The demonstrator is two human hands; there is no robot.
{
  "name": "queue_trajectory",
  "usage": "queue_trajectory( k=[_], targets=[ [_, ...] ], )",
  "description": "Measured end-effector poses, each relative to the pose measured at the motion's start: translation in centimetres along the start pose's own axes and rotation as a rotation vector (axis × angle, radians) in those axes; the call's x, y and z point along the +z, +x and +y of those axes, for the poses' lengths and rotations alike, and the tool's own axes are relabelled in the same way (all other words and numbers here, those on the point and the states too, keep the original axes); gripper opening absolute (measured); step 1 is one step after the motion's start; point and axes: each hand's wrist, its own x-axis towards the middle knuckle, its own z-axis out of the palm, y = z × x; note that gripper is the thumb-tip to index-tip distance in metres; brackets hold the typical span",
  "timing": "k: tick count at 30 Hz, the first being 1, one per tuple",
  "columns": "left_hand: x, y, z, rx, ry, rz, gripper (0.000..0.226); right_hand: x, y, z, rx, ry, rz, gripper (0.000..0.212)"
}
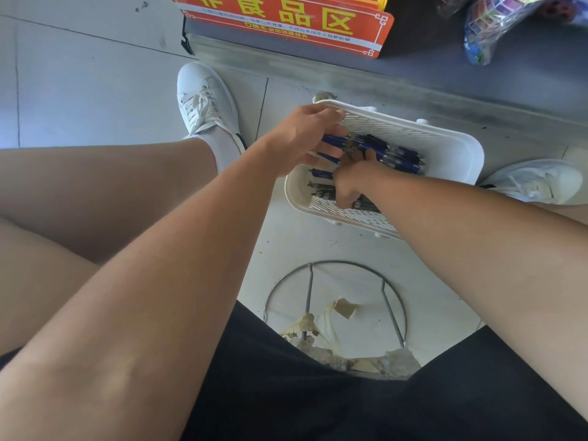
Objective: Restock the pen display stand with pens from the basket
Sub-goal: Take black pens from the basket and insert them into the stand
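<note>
A white slotted plastic basket (451,144) lies on the floor between my feet. Inside it are several dark blue pens (394,155). My left hand (305,135) reaches over the basket's left rim and is closed around a bundle of blue pens. My right hand (348,183) is down in the basket with fingers curled on dark pens near the front wall; which ones it grips is hidden by the hand. The pen display stand is not identifiable in this view.
A round wire frame base (334,265) with torn tape and wrapping (331,323) stands on the tiled floor in front of me. A grey shelf edge (350,74) with an orange sign (286,23) lies beyond the basket. My white shoes (203,97) flank the basket.
</note>
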Motion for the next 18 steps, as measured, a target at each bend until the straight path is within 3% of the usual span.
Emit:
queue_trajectory(
  k=[8,15,18],
  targets=[
    [-0.1,0.0,-0.1,0.001,-0.021,-0.009,0.037,-0.5,0.2,-0.5,0.027,-0.061,-0.073,0.079],
    [-0.1,0.0,-0.1,0.011,-0.036,-0.018,0.034,-0.4,0.1,-0.4,-0.022,-0.021,-0.046,0.045],
    [-0.2,0.0,-0.1,0.013,-0.045,-0.021,0.035,-0.2,-0.3,0.7,-0.093,0.109,0.007,0.051]
  ],
)
